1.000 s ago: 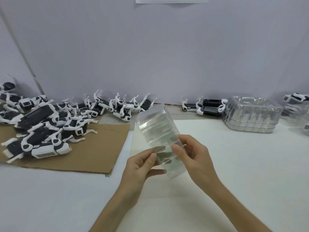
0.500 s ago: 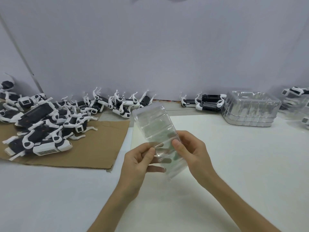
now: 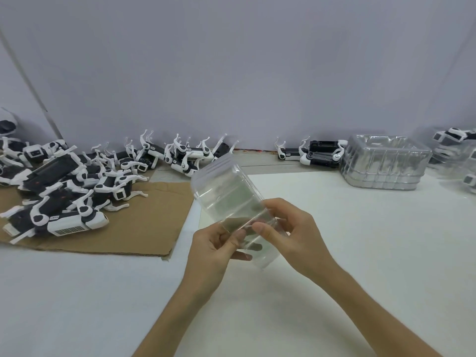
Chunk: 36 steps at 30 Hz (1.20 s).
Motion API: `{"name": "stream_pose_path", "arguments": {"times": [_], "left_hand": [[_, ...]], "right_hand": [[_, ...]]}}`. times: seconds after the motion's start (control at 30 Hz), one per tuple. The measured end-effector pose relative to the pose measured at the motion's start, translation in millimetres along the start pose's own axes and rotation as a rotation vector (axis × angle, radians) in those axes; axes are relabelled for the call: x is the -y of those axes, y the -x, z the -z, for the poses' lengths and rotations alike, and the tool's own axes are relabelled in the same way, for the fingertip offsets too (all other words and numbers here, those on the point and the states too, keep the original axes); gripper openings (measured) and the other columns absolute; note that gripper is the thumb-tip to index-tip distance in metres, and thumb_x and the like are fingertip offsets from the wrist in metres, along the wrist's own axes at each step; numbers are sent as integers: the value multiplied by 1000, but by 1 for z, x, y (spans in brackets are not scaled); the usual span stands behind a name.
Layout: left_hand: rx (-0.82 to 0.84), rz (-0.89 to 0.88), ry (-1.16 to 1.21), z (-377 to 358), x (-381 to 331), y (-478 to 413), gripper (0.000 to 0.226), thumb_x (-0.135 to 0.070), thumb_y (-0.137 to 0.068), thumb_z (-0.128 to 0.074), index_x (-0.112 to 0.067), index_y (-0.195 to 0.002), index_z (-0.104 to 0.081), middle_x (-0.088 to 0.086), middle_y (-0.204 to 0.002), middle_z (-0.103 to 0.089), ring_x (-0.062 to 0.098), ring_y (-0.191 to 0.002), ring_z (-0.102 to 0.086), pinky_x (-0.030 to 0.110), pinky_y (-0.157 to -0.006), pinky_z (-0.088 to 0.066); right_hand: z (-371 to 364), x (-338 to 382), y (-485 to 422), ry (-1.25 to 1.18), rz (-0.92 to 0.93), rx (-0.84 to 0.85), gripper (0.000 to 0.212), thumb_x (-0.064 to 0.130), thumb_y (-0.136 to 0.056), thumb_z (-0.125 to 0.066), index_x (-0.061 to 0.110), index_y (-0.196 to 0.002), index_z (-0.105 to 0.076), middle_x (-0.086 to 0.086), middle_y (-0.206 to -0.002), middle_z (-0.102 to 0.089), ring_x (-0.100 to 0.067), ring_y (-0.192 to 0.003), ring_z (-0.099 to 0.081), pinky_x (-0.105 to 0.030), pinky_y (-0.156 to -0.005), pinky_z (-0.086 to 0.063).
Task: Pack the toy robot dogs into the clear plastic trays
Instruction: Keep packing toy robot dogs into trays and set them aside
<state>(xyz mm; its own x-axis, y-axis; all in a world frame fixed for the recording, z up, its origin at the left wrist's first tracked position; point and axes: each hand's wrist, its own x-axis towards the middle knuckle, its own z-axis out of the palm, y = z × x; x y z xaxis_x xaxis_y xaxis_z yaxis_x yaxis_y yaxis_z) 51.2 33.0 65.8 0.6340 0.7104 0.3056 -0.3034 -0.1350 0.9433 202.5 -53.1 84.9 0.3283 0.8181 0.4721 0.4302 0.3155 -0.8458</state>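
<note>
The toy robot dogs point(image 3: 69, 194) heaped at the worktop's left edge are black and white, the nearest bearing a barcode label point(image 3: 68, 230). Beneath them lies brown cardboard point(image 3: 144, 228). The worktop point(image 3: 373, 240) is white, the wall point(image 3: 231, 73) pale lavender-grey, and the trays point(image 3: 383, 162) clear.

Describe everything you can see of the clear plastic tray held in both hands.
The clear plastic tray is thin, transparent moulded plastic, oblong, with ridges across it and rounded corners. It holds no toy. It is raised above the white table, tilted, far end higher. The left hand pinches its near end from the left, the right hand from the right. One tray or several nested: cannot tell.
</note>
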Motion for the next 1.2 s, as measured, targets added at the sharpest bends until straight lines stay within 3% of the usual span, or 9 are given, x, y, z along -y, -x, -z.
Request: {"name": "stream_pose_path", "arguments": {"times": [0.33,0.5,0.6,0.7,0.8,0.87,1.0,1.1,1.2], "left_hand": [[-44,35,6,6,7,-8,17,-13,-91,-61,-18,-97,-77,11,-91,-77,33,-74,-75,30,-61,-60],[-111,66,-21,21,14,-11,16,3,-95,-56,-6,-98,-70,9,-86,-77,29,-71,-75,28,-60,-59],[-193,73,71,26,14,-13,11,-6,-90,-62,-6,-98,-70,9,-86,-77,29,-72,-75,27,-57,-58],[-256,106,182,26,14,-14,22,-22,-80,-66,-10,-98,-71,8,-88,-76,27,-73,-75,26,-57,-57],[-282,117,237,27,15,-15,25,-22,-78,-66,-8,-99,-70,9,-89,-76,24,-71,-74,26,-56,-58],[-284,115,240,26,13,-14,26,-22,-78,-67,-7,-99,-69,9,-88,-77,23,-69,-74,26,-55,-58],[-265,80,191,15,10,-10,19,-22,-76,-70,-10,-90,-74,13,-85,-77,27,-68,-75,25,-54,-56],[-187,39,100,4,9,-4,8,-21,-75,-73,-16,-79,-79,11,-79,-76,29,-64,-74,25,-54,-55],[-158,26,38,-3,7,-2,8,-23,-69,-77,-16,-68,-76,11,-73,-75,30,-59,-72,26,-50,-53]], "right_hand": [[16,5,-7,55,31,-90,15,12,-84,-76,22,-95,-75,2,-76,-76,-16,-72,-73,-23,-67,-55],[42,4,-16,6,130,-406,20,5,-94,-63,22,-102,-72,-5,-72,-70,-14,-63,-68,-17,-65,-50],[64,-4,-18,340,171,-514,19,19,-94,-63,24,-111,-71,12,-82,-70,-6,-81,-67,-18,-81,-47],[81,-22,-19,812,31,-336,19,18,-93,-66,24,-110,-71,9,-88,-64,-19,-90,-62,-38,-93,-37],[88,-30,-16,1024,-424,1,17,24,-97,-56,35,-109,-63,8,-105,-57,-18,-110,-57,-37,-107,-21],[87,-29,-15,1106,-461,0,27,27,-96,-57,32,-122,-62,4,-122,-54,-20,-121,-51,-38,-115,-10],[47,1,-14,498,77,-251,26,24,-88,-70,22,-114,-68,9,-105,-67,-12,-98,-64,-30,-98,-44],[5,19,-6,232,26,-44,26,35,-83,-74,26,-107,-68,15,-96,-69,-8,-88,-67,-15,-82,-45],[-6,18,-3,150,-19,-51,17,18,-80,-81,24,-92,-70,12,-96,-70,-14,-76,-69,-21,-71,-50]]}}
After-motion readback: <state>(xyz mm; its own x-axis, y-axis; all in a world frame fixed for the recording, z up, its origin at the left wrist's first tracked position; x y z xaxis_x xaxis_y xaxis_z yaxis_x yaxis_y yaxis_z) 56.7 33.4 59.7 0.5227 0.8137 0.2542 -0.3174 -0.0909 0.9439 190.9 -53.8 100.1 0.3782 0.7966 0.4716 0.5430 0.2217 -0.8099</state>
